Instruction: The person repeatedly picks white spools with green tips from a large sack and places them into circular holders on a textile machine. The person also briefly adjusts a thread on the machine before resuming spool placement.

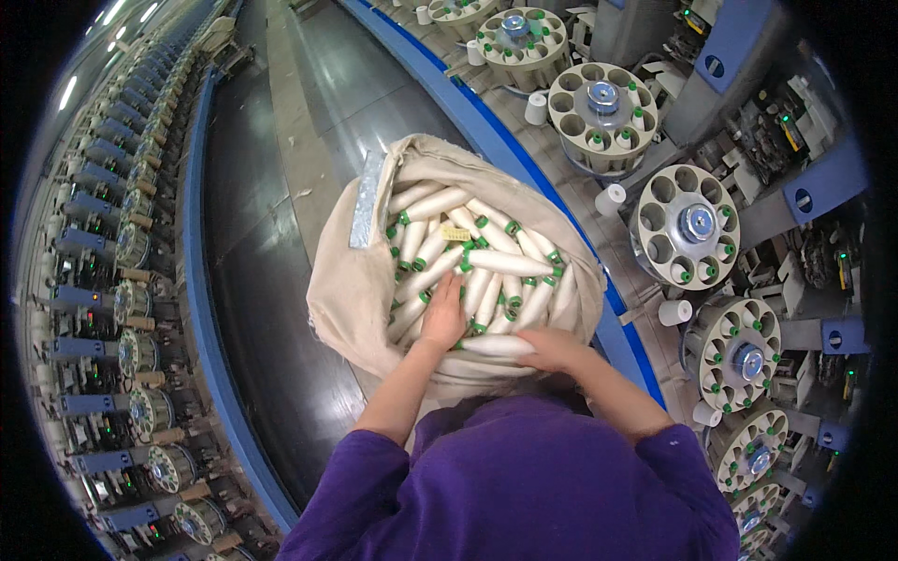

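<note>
A beige cloth sack [348,309] stands open in front of me, heaped with white yarn bobbins [510,263] that have green ends. My left hand [444,316] reaches over the sack's near side, fingers stretched out and resting against the bobbins. Just to its right, my right hand [554,352] grips the right end of one yarn bobbin [497,346], which lies sideways along the near rim. Part of the right hand's grip is hidden behind its back. A small yellow piece [456,234] sits among the bobbins.
Winding machines with round cream bobbin magazines [662,245] line the right side, with white yarn cones [674,312] beside them. Another machine row [131,355] runs along the left. Blue rails [201,309] border the dark, shiny aisle floor [271,374].
</note>
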`<state>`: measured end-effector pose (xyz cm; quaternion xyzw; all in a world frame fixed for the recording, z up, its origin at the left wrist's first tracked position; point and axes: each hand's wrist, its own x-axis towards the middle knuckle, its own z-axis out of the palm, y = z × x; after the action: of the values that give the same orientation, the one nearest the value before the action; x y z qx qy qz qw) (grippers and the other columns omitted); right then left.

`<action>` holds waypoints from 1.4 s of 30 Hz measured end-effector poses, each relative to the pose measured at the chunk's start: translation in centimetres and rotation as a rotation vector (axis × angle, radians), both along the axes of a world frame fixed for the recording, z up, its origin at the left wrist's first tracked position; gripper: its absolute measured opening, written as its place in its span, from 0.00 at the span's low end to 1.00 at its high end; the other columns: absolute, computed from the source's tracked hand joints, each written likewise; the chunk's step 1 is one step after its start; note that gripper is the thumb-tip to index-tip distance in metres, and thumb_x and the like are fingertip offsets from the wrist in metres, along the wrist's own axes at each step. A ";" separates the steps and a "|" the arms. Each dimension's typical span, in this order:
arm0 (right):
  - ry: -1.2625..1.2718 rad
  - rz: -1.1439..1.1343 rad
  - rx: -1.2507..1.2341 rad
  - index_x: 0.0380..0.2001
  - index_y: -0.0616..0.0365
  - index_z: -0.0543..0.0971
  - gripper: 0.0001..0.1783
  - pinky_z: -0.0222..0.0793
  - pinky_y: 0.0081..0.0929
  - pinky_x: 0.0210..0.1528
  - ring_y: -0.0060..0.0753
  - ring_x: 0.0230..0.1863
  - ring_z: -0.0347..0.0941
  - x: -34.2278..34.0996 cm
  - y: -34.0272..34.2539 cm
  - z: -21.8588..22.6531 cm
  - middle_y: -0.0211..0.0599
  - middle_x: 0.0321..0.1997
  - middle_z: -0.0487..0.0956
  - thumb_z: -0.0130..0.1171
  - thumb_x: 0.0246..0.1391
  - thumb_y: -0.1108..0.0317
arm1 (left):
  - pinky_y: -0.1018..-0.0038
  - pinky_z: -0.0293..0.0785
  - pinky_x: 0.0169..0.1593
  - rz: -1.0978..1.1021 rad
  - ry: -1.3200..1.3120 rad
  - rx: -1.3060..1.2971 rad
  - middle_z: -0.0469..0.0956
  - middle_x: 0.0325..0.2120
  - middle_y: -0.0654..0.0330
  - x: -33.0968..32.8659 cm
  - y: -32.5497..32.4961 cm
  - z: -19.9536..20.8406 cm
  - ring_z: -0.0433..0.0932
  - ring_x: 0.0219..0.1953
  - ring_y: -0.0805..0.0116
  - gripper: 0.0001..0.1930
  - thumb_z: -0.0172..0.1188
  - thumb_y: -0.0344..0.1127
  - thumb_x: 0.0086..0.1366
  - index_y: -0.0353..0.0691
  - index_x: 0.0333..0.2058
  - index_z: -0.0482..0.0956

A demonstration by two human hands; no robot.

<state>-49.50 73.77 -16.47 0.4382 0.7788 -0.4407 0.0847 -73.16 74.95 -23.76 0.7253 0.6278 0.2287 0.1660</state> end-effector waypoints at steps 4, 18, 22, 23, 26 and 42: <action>0.218 -0.358 -0.100 0.49 0.60 0.68 0.29 0.67 0.34 0.45 0.40 0.41 0.74 7.0 -0.2 3.3 0.45 0.42 0.76 0.63 0.42 0.64 | 0.60 0.52 0.62 -0.083 0.148 -0.084 0.55 0.58 0.46 -1.2 1.6 -1.5 0.54 0.60 0.46 0.32 0.49 0.21 0.50 0.33 0.57 0.56; -0.248 -0.592 0.346 0.44 0.61 0.67 0.29 0.67 0.41 0.46 0.50 0.44 0.72 2.2 8.6 -2.7 0.50 0.37 0.76 0.59 0.37 0.62 | 0.60 0.62 0.54 -0.139 0.085 -0.203 0.64 0.44 0.51 -2.8 0.3 0.5 0.59 0.52 0.47 0.22 0.58 0.30 0.46 0.43 0.42 0.66; -0.402 -0.460 0.304 0.41 0.62 0.68 0.29 0.59 0.44 0.53 0.49 0.43 0.73 1.1 7.1 -2.3 0.48 0.38 0.77 0.61 0.33 0.59 | 0.57 0.61 0.54 -0.232 0.041 -0.324 0.66 0.44 0.56 -4.1 -0.3 1.7 0.60 0.52 0.51 0.17 0.56 0.31 0.51 0.45 0.42 0.67; -0.339 -0.417 0.203 0.44 0.64 0.68 0.34 0.53 0.46 0.56 0.49 0.46 0.72 0.9 7.1 -2.4 0.50 0.41 0.77 0.61 0.31 0.57 | 0.53 0.57 0.55 -0.246 0.074 -0.330 0.67 0.45 0.59 -4.3 -0.5 2.2 0.60 0.54 0.54 0.15 0.56 0.33 0.54 0.46 0.41 0.68; -0.327 -0.518 0.291 0.44 0.63 0.68 0.34 0.51 0.48 0.56 0.51 0.47 0.71 0.2 7.4 -3.3 0.51 0.43 0.76 0.60 0.33 0.54 | 0.49 0.53 0.57 -0.281 0.080 -0.314 0.68 0.44 0.59 -4.9 -0.3 3.9 0.62 0.54 0.55 0.13 0.56 0.35 0.56 0.46 0.41 0.69; 0.559 -0.665 0.790 0.38 0.60 0.71 0.23 0.71 0.27 0.30 0.31 0.28 0.77 -2.5 8.4 11.8 0.42 0.29 0.78 0.67 0.37 0.67 | 0.62 0.63 0.51 -0.669 -0.056 0.362 0.67 0.45 0.43 2.1 6.7 18.7 0.66 0.51 0.49 0.20 0.55 0.44 0.58 0.31 0.40 0.71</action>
<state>-51.96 82.22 -4.63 0.5247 0.6975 -0.2187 -0.4364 -71.06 81.69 -5.11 0.9012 0.3009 0.2887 0.1180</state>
